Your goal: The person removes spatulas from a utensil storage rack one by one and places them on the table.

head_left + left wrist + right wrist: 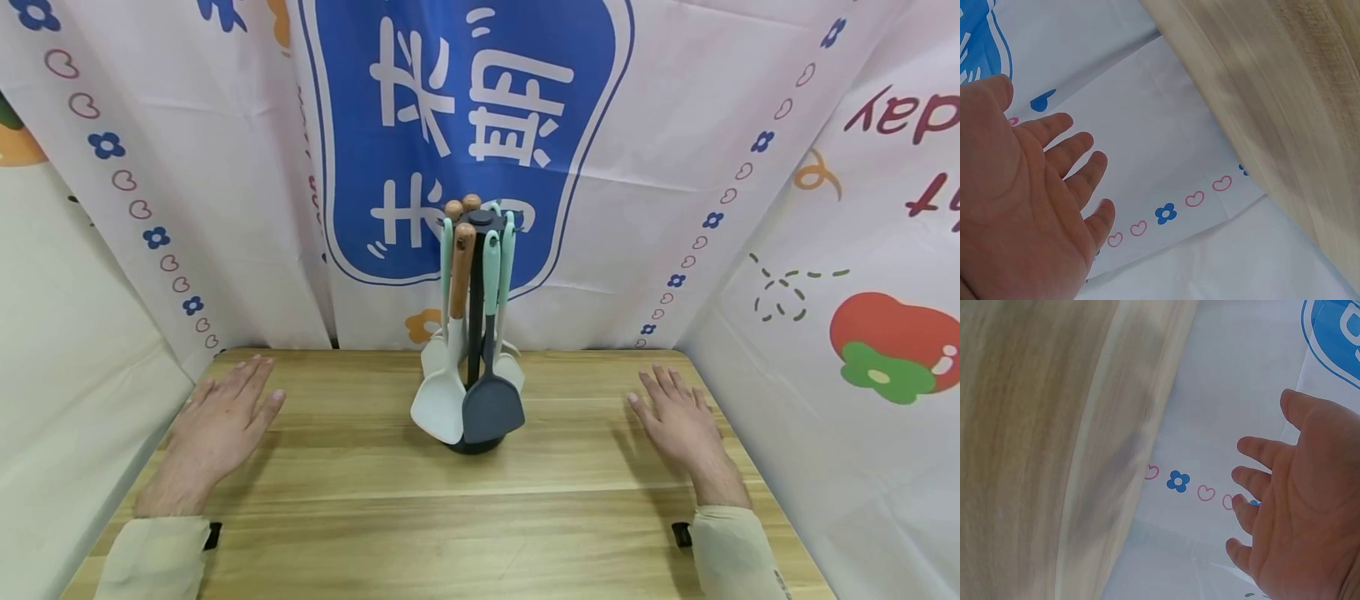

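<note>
Over the left side of the wooden table (337, 500) is my left hand (223, 425), palm down with fingers spread and nothing held. Its palm and relaxed fingers (1088, 178) show in the left wrist view. My right hand (678, 421) hovers over the right side, a shadow on the wood beside it, fingers loosely extended. Between the hands, near the back edge, stands a black utensil rack (476, 447). A white spatula (439, 406) with a brown handle and a dark grey spatula (492, 410) with a mint handle hang at its front. Several more utensils hang behind, partly hidden.
A printed curtain (660, 125) with a blue panel hangs right behind the table's back edge. White cloth walls close in the left side (67, 333) and right side (795, 358). Dark bands (682, 534) show at both cream sleeves (731, 550).
</note>
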Tool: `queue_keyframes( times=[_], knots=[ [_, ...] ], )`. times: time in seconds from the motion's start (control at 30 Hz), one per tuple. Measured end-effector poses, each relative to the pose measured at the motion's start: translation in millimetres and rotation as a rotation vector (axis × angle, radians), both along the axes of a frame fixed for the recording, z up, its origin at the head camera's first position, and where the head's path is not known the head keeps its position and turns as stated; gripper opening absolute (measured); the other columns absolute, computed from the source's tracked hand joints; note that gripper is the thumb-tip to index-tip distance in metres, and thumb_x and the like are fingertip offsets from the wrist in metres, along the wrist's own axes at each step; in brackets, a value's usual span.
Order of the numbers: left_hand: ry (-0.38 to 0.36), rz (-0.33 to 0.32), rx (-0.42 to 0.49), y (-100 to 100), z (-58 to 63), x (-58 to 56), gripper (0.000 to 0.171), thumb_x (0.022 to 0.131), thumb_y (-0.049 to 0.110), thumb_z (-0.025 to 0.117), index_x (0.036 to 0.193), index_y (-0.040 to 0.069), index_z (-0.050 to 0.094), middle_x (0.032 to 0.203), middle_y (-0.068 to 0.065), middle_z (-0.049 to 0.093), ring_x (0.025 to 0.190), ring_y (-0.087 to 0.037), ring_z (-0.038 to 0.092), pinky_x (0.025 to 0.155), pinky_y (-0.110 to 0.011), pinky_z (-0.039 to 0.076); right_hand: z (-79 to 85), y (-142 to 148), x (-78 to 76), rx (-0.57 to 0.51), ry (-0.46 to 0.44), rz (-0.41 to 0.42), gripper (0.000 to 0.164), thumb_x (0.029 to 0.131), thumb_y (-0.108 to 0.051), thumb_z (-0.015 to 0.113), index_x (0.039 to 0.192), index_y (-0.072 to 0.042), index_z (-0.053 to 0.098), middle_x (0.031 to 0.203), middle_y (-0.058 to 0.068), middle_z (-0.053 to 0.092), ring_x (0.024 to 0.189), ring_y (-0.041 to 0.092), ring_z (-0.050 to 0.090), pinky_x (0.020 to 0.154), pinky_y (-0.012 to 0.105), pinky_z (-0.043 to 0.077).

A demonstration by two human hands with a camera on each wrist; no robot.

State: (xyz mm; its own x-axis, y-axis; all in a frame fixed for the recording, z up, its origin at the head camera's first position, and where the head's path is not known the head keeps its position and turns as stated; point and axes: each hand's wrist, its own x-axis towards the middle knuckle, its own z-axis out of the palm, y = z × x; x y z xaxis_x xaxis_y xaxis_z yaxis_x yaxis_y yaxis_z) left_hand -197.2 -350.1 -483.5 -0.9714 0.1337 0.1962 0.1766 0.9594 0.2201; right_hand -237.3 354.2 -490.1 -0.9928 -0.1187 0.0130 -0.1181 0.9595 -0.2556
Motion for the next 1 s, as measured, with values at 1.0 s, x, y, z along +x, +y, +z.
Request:
queue_keyframes(
  times=[1.0],
  knots=[
    [0.213, -0.113, 0.027, 28.1, 39.2, 13.5, 0.066, 0.126, 0.04, 0.051, 0.18, 0.003, 0.04, 0.186, -0.029, 0.042, 0.168, -0.056, 0.043, 0.139, -0.076, 0.029, 55.8, -73.5, 11.5, -0.236, 0.564, 0.172, 0.056, 0.118, -0.03, 0.068, 0.171, -0.012, 0.059, 0.176, 0.015, 0.062, 0.161, 0.047, 0.06, 0.128, 0.073, 0.048]
  ],
)
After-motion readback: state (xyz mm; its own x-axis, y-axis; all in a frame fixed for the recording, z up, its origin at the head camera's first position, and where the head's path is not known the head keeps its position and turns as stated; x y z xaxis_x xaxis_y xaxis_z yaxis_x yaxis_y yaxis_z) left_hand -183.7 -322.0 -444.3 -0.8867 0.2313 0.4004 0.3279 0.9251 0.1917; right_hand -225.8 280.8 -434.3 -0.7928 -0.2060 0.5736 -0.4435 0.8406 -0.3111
